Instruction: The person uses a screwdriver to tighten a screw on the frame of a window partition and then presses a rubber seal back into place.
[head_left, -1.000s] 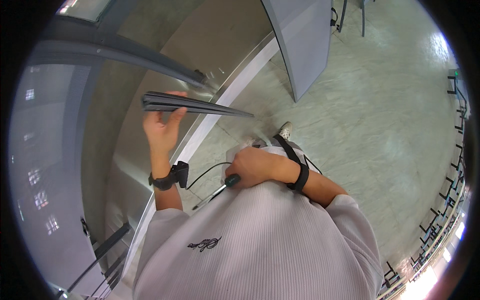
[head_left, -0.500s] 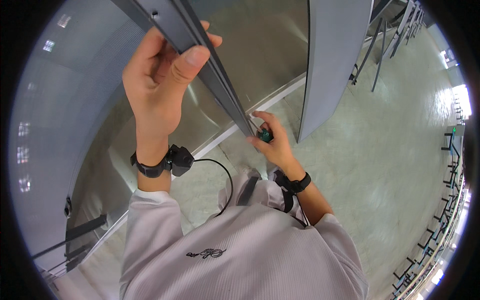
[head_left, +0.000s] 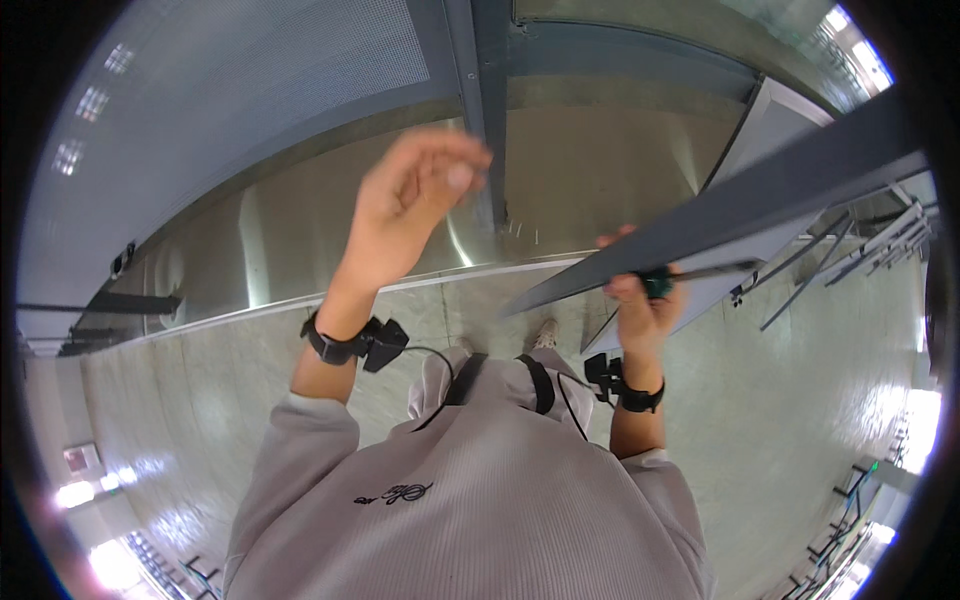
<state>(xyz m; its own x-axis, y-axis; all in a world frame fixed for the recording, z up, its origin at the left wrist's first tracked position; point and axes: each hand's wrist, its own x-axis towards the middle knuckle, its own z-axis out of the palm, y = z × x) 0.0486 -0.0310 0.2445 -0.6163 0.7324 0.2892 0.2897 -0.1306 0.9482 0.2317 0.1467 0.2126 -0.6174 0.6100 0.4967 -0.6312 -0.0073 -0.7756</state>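
My right hand (head_left: pixel 645 312) is closed around a long grey metal bar (head_left: pixel 720 215) and a screwdriver (head_left: pixel 656 284) with a dark green handle. The bar slants from low in the middle up to the far right, and fingertips show past its far edge. The screwdriver's blurred shaft points right, beneath the bar. My left hand (head_left: pixel 415 195) is raised beside an upright grey post (head_left: pixel 485 110), its fingers curled and smeared by motion. Whether it touches the post or holds something small, I cannot tell. Black straps with small devices sit on both wrists.
A shiny metal sheet (head_left: pixel 330 235) runs along the floor past the post. Large grey perforated panels (head_left: pixel 250 90) stand at the left. Another light grey panel (head_left: pixel 765 130) stands behind the bar. Metal frames (head_left: pixel 890 240) lean farther right. Pale floor (head_left: pixel 480 295) lies around my feet.
My left hand has let go of the bar and moved right in the view. The bar has swung to the right in my right hand, with the screwdriver. The view has turned toward the post.
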